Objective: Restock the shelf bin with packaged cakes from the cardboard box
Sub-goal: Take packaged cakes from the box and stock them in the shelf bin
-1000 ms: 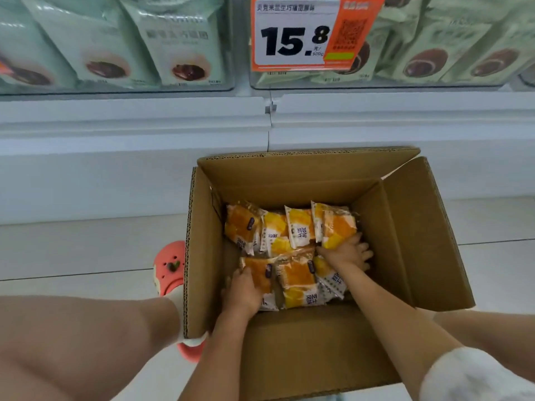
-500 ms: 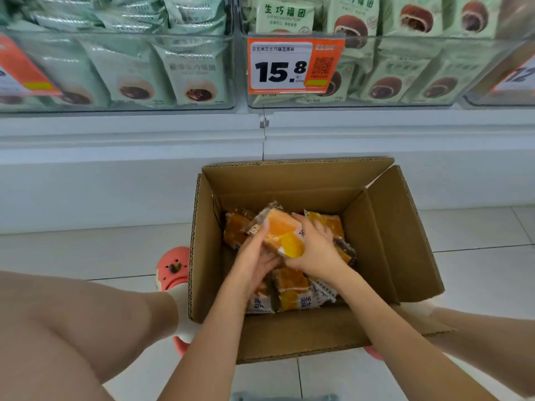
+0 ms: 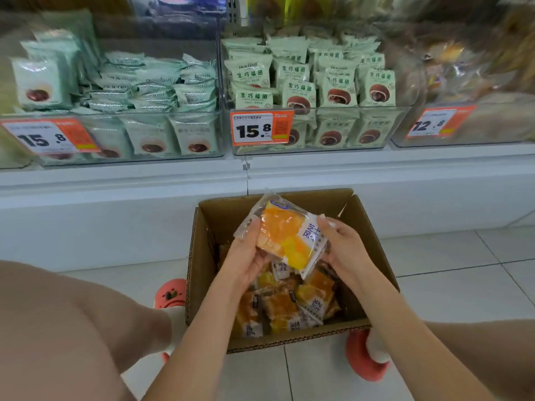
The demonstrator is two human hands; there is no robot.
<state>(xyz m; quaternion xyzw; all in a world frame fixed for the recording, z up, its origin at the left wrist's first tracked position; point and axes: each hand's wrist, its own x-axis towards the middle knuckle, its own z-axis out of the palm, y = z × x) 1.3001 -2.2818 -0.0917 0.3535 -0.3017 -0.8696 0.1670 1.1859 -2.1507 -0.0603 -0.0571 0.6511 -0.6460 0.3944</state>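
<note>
Both hands clamped on cake packet (image 3: 285, 237): left hand (image 3: 246, 256) and right hand (image 3: 344, 247) curled round opposite ends, above cardboard box (image 3: 373, 241). Long axis tilted, running left-right. Shelf bins (image 3: 318, 128) up ahead; target bin unclear.

A shop: price tags (image 3: 261, 128) front clear shelf bins (image 3: 318, 134) of packaged snacks.

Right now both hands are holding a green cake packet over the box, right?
Not green: the head view shows both hands, left and right, holding an orange and yellow cake packet over the box.
</note>
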